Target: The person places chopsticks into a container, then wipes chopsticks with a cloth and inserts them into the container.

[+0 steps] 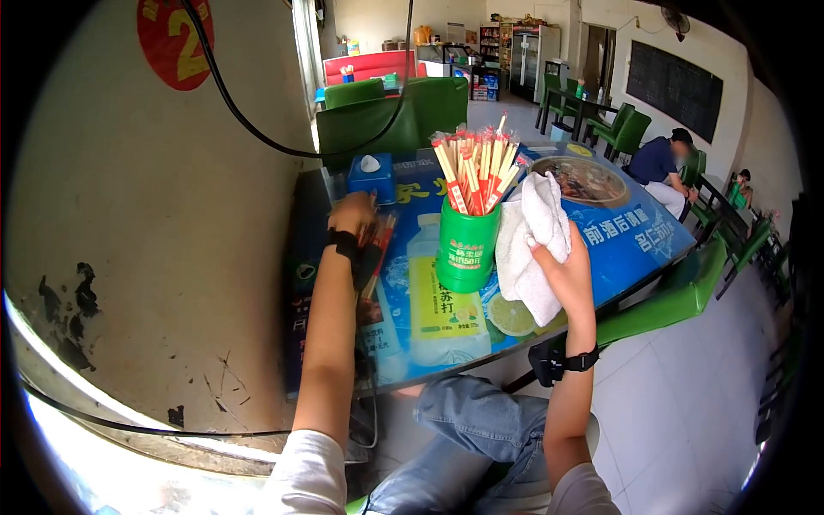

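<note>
My right hand is closed on a crumpled white cloth, lifted beside the green chopstick holder. The holder stands upright on the table, packed with wrapped chopsticks with red-and-white sleeves. By the wall, my left hand is closed around a few more wrapped chopsticks that point down toward me; its fingertips are partly hidden. Just beyond that hand sits a blue tissue box with a white tissue showing at its top.
The table has a printed blue top and stands against the wall. A black cable hangs across the upper left. Green chairs stand to the right and behind the table. A seated person is at the right.
</note>
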The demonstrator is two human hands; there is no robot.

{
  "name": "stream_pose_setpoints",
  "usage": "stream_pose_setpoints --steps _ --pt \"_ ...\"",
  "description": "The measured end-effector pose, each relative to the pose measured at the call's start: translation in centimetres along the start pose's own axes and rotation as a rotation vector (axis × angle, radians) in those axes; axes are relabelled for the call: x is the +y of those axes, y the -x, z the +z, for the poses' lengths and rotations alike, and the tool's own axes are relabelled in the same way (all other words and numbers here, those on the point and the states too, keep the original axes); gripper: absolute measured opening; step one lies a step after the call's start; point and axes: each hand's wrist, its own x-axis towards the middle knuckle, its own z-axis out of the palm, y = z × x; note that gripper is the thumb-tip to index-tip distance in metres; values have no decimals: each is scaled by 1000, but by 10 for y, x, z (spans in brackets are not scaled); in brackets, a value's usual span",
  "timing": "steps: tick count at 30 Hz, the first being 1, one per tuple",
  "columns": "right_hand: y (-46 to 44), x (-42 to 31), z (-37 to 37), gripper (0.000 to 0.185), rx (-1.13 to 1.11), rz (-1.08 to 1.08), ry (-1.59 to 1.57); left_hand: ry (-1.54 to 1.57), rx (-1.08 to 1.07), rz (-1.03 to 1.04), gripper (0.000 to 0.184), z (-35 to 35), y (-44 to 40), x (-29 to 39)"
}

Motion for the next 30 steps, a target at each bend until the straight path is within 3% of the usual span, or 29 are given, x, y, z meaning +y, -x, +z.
stream_pose_setpoints --steps 6,9,10,14,20,23,26,30 --pt "1 -5 -1 37 6 -1 -2 -49 235 147 25 -35 7 20" --pt "1 -6 -1 38 9 -1 -10 78 385 238 26 -55 26 36" --pt "1 -6 -1 38 14 2 -14 87 578 336 19 -55 31 41" --pt "3 -9 -1 38 29 8 -38 253 540 441 13 -72 41 52" --pt "5 -12 -2 38 51 -4 -46 147 563 471 14 -87 68 64" --pt "7 -17 -3 38 86 1 -75 203 293 465 17 -93 91 68" --pt "9 -20 -3 39 132 -20 -102 329 -196 533 16 -101 98 81" --pt "12 -32 -3 42 279 -71 -114 438 -281 807 14 -119 128 94"
